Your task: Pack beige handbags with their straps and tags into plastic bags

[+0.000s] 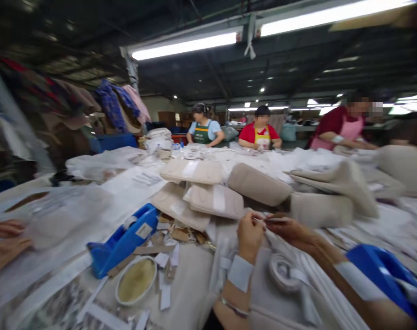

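Observation:
My left hand is raised in front of the stacked beige bags, its fingers pinched together. Facing it, my right hand is closed with its fingertips almost meeting the left ones. Something small and pale shows between the fingertips, too blurred to name. Both wrists have white bands. Below the hands, a beige padded piece lies on the table, with a roll of pale tape on top of it. Just beyond the hands sit a beige bag with a white strip and another beige bag.
A blue tape dispenser stands left of a round tub with yellowish contents, among paper scraps. Another blue dispenser is at right. A co-worker's hands rest by clear plastic at left. Several people work across the table.

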Action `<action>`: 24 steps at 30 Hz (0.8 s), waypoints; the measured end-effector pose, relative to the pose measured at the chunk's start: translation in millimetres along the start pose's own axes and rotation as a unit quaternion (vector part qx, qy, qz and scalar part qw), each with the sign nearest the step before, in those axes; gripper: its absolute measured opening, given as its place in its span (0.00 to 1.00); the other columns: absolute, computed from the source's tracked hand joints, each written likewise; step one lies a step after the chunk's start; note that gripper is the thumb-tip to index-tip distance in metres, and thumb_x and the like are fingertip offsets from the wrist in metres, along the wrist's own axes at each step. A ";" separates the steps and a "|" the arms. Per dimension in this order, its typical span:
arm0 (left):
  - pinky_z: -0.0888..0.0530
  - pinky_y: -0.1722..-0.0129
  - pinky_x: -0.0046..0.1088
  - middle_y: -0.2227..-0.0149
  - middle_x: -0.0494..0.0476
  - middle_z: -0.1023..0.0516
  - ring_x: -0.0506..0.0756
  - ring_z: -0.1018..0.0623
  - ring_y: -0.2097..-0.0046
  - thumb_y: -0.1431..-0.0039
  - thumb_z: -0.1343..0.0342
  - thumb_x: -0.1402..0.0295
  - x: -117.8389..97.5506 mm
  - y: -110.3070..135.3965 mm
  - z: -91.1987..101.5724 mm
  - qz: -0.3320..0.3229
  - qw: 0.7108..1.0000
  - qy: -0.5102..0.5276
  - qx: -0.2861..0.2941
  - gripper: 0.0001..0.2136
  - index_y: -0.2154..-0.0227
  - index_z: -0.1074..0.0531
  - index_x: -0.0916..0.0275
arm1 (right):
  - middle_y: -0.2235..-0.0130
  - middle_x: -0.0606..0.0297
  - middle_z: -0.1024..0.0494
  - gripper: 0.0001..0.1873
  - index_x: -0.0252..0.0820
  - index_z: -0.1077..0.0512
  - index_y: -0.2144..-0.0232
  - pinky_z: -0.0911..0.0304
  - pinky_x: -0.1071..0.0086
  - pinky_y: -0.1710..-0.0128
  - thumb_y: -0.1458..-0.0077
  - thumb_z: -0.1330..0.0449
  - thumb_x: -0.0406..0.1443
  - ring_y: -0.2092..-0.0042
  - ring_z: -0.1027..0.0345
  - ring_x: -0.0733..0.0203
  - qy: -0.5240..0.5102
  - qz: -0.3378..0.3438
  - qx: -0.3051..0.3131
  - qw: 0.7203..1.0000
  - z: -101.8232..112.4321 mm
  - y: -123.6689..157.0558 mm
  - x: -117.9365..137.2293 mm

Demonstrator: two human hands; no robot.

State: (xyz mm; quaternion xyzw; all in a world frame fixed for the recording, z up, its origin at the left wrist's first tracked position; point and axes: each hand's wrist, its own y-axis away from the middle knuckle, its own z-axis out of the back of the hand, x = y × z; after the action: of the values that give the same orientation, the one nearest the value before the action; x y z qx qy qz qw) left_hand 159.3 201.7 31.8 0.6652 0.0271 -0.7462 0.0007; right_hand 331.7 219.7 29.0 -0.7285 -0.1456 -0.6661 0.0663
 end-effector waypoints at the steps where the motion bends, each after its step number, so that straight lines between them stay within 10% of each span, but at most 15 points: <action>1: 0.25 0.63 0.27 0.72 0.50 0.24 0.50 0.23 0.68 0.42 0.45 0.77 1.3 -1.2 -3.3 -0.003 1.000 0.026 0.006 0.05 0.63 0.29 0.65 | 0.64 0.59 0.22 0.23 0.42 0.24 0.70 0.31 0.62 0.56 0.70 0.24 0.44 0.62 0.27 0.57 -0.004 -0.003 -0.013 1.000 -0.9 -0.9 -1.1; 8: 0.29 0.69 0.22 0.71 0.54 0.21 0.48 0.24 0.74 0.47 0.49 0.76 -0.9 -6.5 8.8 0.002 0.987 0.160 -0.022 0.13 0.57 0.34 0.65 | 0.78 0.73 0.33 0.26 0.41 0.33 0.72 0.44 0.74 0.78 0.62 0.29 0.53 0.79 0.44 0.71 0.024 -0.027 -0.042 0.998 -9.9 -10.0 -11.5; 24: 0.32 0.80 0.19 0.65 0.60 0.20 0.51 0.20 0.73 0.42 0.49 0.73 1.7 -8.2 9.1 0.040 0.990 0.118 -0.071 0.25 0.40 0.42 0.68 | 0.83 0.77 0.40 0.18 0.39 0.36 0.84 0.55 0.74 0.78 0.57 0.31 0.41 0.79 0.50 0.72 0.305 0.016 0.028 0.952 -11.1 -25.8 12.4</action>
State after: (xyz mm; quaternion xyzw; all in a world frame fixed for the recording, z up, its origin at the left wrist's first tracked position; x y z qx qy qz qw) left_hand 149.8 209.6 31.5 0.7476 0.0533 -0.6579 0.0744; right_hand 314.2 242.4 39.9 -0.4909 -0.1254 -0.8510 0.1385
